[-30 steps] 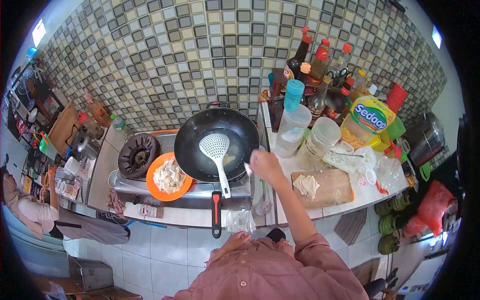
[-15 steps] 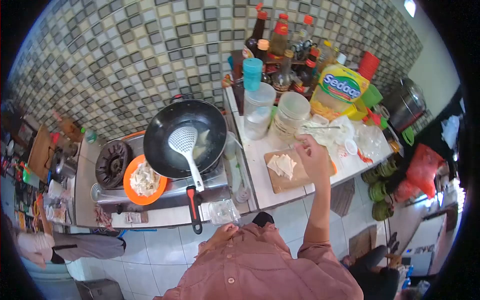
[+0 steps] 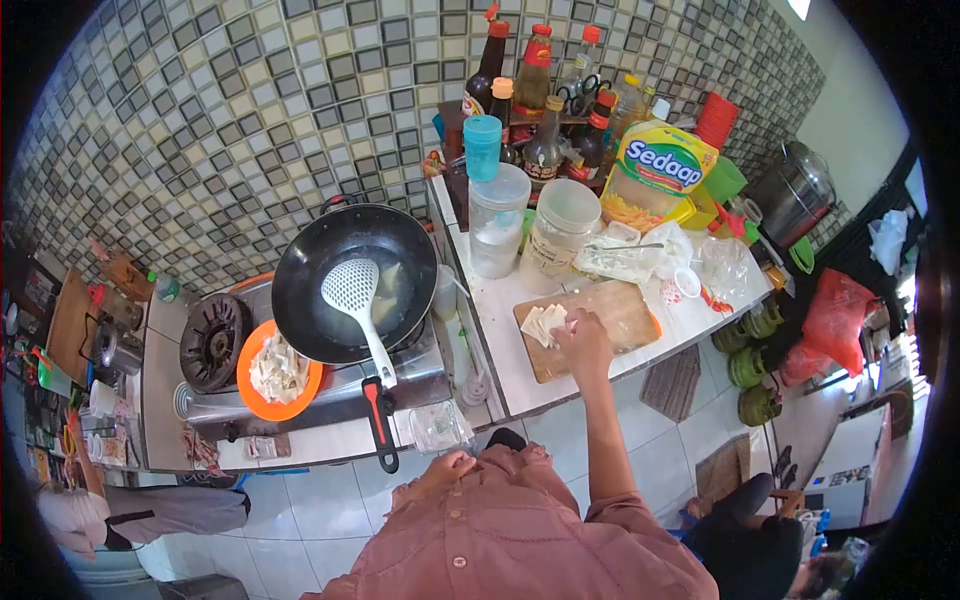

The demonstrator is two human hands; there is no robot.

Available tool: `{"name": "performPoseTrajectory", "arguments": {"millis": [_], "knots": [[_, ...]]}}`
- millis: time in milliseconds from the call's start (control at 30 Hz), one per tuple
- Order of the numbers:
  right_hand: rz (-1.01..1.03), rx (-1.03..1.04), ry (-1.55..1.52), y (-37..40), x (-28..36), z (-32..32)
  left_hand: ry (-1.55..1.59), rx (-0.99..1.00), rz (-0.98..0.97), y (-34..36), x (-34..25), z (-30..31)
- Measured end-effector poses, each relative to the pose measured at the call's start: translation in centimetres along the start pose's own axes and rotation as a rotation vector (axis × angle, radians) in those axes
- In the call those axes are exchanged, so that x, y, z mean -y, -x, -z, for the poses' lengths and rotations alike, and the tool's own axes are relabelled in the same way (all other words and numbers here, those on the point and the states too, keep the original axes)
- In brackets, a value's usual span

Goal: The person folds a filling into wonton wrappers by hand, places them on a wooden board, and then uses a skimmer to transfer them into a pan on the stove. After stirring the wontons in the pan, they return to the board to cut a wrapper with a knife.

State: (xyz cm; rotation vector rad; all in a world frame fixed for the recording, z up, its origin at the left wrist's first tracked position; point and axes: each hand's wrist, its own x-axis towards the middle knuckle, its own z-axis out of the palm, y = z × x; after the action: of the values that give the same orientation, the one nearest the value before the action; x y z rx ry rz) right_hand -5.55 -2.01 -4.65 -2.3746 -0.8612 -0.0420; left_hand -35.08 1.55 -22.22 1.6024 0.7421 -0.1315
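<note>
My right hand (image 3: 584, 345) is over the wooden cutting board (image 3: 618, 318), its fingers drawn together at the right edge of a small pile of thin pale slices (image 3: 540, 325). The fingertips touch the slices; how many they grip is hidden. My left hand (image 3: 448, 468) is curled low in front of my shirt, beside a clear plastic container (image 3: 437, 428) at the counter's edge. Its inner side is hidden. On the stove, a black wok (image 3: 300, 285) holds clear liquid with pale pieces in it. A white slotted spatula (image 3: 352, 287) rests inside the wok.
An orange plate (image 3: 272, 408) of pale pieces sits left of the wok, by a bare burner (image 3: 215, 340). Two clear jars, one a tall jar (image 3: 497, 225), stand behind the board. Sauce bottles (image 3: 532, 75) and a Sedaap bag (image 3: 660, 165) line the back. Another person (image 3: 165, 508) is at far left.
My right hand has come down and left, from above the board's back edge onto the pale slices. The view has shifted slightly. My left hand stays low by the plastic container.
</note>
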Motion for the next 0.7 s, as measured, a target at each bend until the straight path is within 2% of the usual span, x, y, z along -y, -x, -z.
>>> {"name": "performPoseTrajectory", "arguments": {"millis": [133, 300, 433, 500, 567, 667, 700], "knots": [[0.034, -0.04, 0.015, 0.0, 0.4, -0.1, 0.018, -0.011, -0.044, -0.6, 0.6, 0.2], [-0.006, 0.051, -0.065, 0.2, 1.5, 0.6, 0.05, 0.045, -0.035, -0.2, -0.5, 0.4], [0.081, 0.046, -0.127, 0.2, 3.9, 1.1, 0.1, -0.029, -0.04, 0.3, -0.6, 0.5], [0.242, 0.147, -0.404, -0.7, 6.8, 0.7, 0.12, 0.027, -0.005, 0.3, -0.3, 0.5], [0.319, 0.147, -0.612, -1.5, 10.8, -0.5, 0.114, 0.014, -0.002, 0.8, -0.8, 0.5], [0.28, 0.153, -0.812, -2.0, 15.1, -1.7, 0.128, -0.013, -0.03, 0.9, 0.4, 0.0], [0.347, 0.137, -0.852, -2.1, 15.8, -1.8, 0.148, -0.024, -0.065, 1.2, 0.1, 0.3]]}}
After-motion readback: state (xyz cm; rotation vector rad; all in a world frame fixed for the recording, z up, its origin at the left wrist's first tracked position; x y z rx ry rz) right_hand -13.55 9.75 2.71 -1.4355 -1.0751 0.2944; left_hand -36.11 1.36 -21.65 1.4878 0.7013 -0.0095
